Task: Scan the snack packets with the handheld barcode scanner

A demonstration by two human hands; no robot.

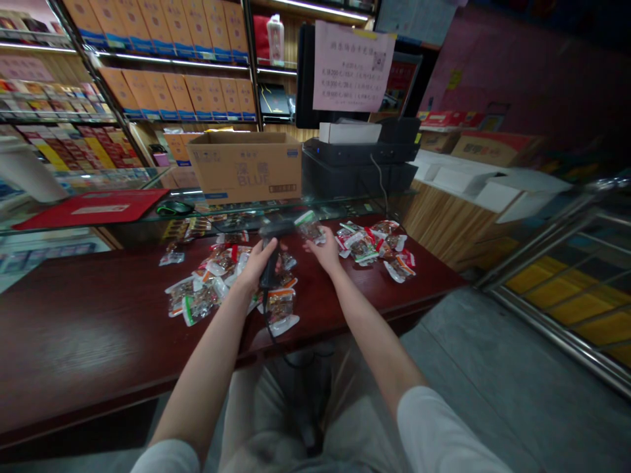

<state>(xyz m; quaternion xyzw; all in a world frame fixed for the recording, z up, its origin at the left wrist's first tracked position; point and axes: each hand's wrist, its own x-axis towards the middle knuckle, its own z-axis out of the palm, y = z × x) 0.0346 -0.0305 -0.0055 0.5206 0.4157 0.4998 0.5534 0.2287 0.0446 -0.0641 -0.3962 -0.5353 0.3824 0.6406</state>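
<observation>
While my left hand (pixel 256 266) grips a black barcode scanner (pixel 269 269), my right hand (pixel 324 248) pinches a light, slippery snack packet (pixel 309 226), soft except at its sealed edge, above loose packets (pixel 197 295) on the table (pixel 98 335).

Partly hidden, cut off, too small to read

L hand (pixel 256 266) covers part of scanner (pixel 269 269); R hand (pixel 323 251) hides part of snack pkt (pixel 309 226). Text on other pkts (pixel 374 246) & pink notice (pixel 351 66) too small; top-shelf cartons (pixel 158 26) cut off by frame.
</observation>
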